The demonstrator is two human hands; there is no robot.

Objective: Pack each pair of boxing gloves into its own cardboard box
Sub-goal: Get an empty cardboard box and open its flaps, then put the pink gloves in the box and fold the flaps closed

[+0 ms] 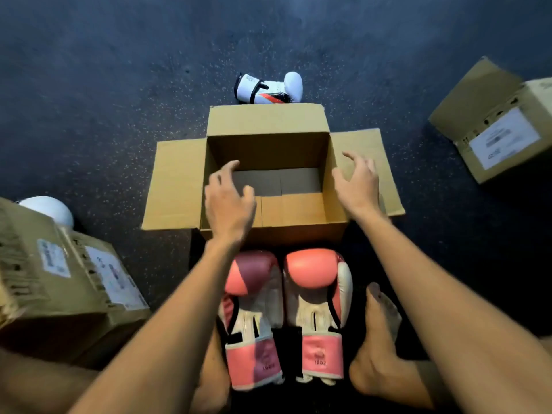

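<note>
An open cardboard box point(179, 186) stands on the dark floor in front of me, flaps spread, nothing inside it. My left hand point(228, 201) hovers over its near left corner with relaxed fingers, holding nothing. My right hand point(357, 183) hovers over the right wall, fingers spread and loose. Two pink and white boxing gloves lie side by side between my legs, just before the box: the left glove point(254, 321) and the right glove point(318, 312). A white glove point(268, 89) with black and red trim lies behind the box.
A closed cardboard box point(68, 282) with labels sits at the left, and a white rounded glove point(49, 209) peeks out behind it. Another labelled box point(498, 127) stands at the far right. My bare foot point(379, 333) rests to the right of the pink gloves.
</note>
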